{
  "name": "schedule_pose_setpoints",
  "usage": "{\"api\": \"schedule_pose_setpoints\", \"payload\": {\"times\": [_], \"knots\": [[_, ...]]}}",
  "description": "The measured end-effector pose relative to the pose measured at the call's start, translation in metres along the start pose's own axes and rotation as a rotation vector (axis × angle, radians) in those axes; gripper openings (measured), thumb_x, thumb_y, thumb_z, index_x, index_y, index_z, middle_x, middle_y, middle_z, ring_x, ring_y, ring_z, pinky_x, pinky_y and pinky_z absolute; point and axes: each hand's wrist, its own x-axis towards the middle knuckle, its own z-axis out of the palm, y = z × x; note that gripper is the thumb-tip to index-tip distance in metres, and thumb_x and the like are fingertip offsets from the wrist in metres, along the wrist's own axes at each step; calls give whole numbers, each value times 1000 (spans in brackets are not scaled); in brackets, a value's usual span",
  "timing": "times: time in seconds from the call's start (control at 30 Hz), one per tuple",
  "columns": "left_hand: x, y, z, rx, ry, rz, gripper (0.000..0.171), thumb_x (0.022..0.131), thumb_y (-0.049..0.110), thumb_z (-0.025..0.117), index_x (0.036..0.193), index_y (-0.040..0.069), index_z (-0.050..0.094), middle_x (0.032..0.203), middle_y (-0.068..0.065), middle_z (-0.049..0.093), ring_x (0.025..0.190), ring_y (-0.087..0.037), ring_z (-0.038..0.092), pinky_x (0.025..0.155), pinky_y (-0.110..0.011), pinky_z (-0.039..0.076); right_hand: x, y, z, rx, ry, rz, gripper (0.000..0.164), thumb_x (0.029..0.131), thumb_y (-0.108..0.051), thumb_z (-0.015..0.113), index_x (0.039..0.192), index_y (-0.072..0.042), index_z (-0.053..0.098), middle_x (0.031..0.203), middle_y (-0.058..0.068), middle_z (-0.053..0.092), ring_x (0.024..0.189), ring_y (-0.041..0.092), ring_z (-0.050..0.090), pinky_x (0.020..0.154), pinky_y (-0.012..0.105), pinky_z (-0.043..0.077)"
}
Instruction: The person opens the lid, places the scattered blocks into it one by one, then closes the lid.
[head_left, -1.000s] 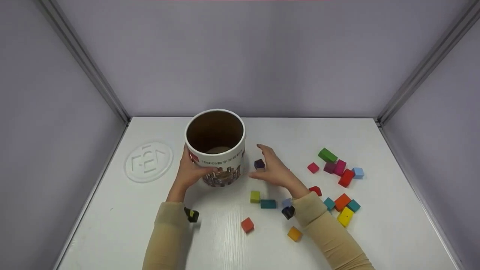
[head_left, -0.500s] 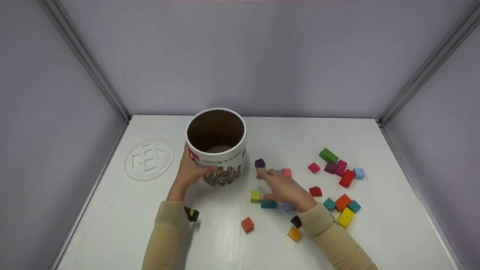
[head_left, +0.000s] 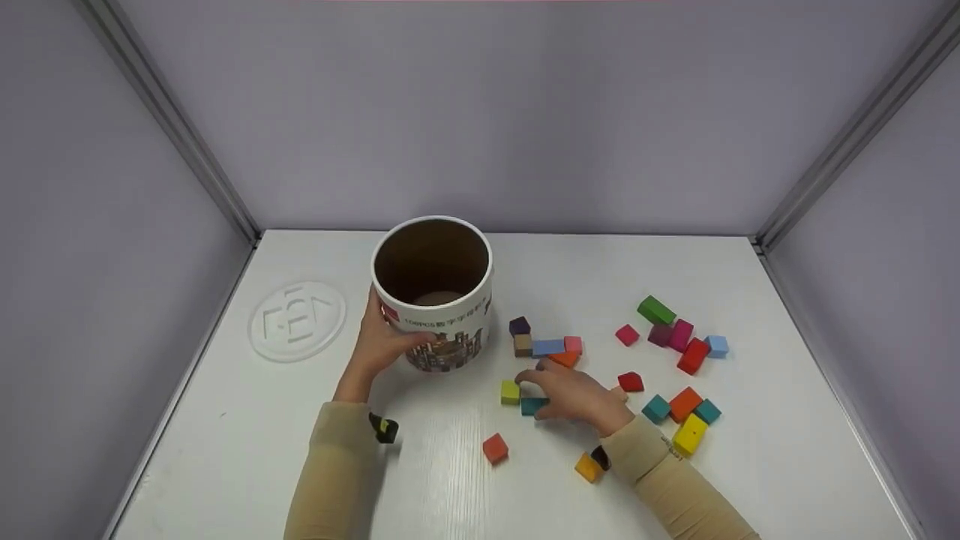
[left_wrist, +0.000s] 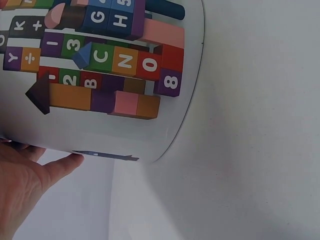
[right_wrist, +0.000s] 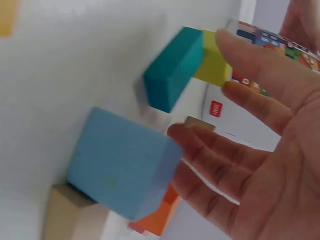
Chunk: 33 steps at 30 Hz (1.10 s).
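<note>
A tall white bucket [head_left: 450, 319] with printed letter blocks on its side stands open-topped left of the middle. My left hand [head_left: 379, 343] grips its left side, thumb across the front. My right hand [head_left: 579, 396] hovers low with spread, bent fingers, nothing between them. Nearest to its fingertips lie a teal block [head_left: 531, 406] and a yellow-green cube [head_left: 510, 392], side by side. In the right wrist view a light blue block [right_wrist: 120, 160] sits close below the fingers, largely hidden by the hand in the head view.
Beyond the right hand, a brown cube [head_left: 523, 345], a blue block [head_left: 548, 347] and a pink cube [head_left: 573, 344] form a row. Further right lie several coloured blocks, including a green one [head_left: 656, 310]. A round white lid [head_left: 297, 321] lies at the left.
My right hand has come from beside the bucket toward the front right, over the teal block. The row of brown, blue and pink blocks is now uncovered. The left hand stays on the bucket.
</note>
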Motion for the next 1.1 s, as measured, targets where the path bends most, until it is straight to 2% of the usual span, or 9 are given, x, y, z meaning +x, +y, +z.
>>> {"api": "schedule_pose_setpoints", "payload": {"times": [0.1,0.2,0.3,0.4,0.5,0.73,1.0,1.1], "knots": [[1,-7,2,-1,0,19,129,55,15,98,155,10,17,148,-9,41,135,-33,38,115,-49,26,2,0,2,-3,-1,8,55,83,-20,81,134,-25,59,125,5,55,110,23,53,95,47,51],[4,-20,2,15,3,19,132,54,20,99,156,15,16,149,-13,39,135,-36,37,115,-50,27,5,-1,3,-15,2,12,52,85,-22,79,133,-23,59,126,6,56,111,23,54,96,47,51],[6,-33,3,30,9,6,133,53,25,99,157,22,15,150,-11,39,136,-33,37,115,-48,27,8,-3,5,-24,2,12,51,86,-24,78,133,-23,58,125,6,57,109,21,55,96,45,51],[7,-37,3,25,15,5,133,52,25,100,156,24,16,150,-10,39,137,-32,37,115,-47,26,11,-5,7,-31,3,-1,51,87,-25,77,134,-22,58,122,4,57,104,19,56,93,42,53],[7,-35,3,13,8,19,132,53,24,100,156,20,17,150,-12,39,137,-34,35,116,-50,23,14,-8,9,-38,0,-14,51,88,-23,76,136,-23,58,119,3,58,99,17,55,92,41,53],[2,-2,2,-11,-8,17,129,55,12,98,155,9,17,148,-17,39,135,-41,36,115,-51,27,21,-11,13,-68,-1,-32,46,90,-26,73,133,-18,59,113,1,59,94,15,54,89,37,53],[1,-3,1,-19,-3,14,127,55,8,97,154,6,17,147,-16,41,133,-40,38,115,-48,28,24,-5,16,-70,22,-56,36,92,-24,71,125,-11,61,105,-1,58,88,12,53,83,32,54],[1,-3,1,-21,3,5,128,55,9,97,154,6,17,148,-19,40,134,-40,38,115,-49,27,24,-3,17,-59,43,-95,32,92,-24,71,119,-8,62,100,-2,57,86,13,52,80,33,53]]}}
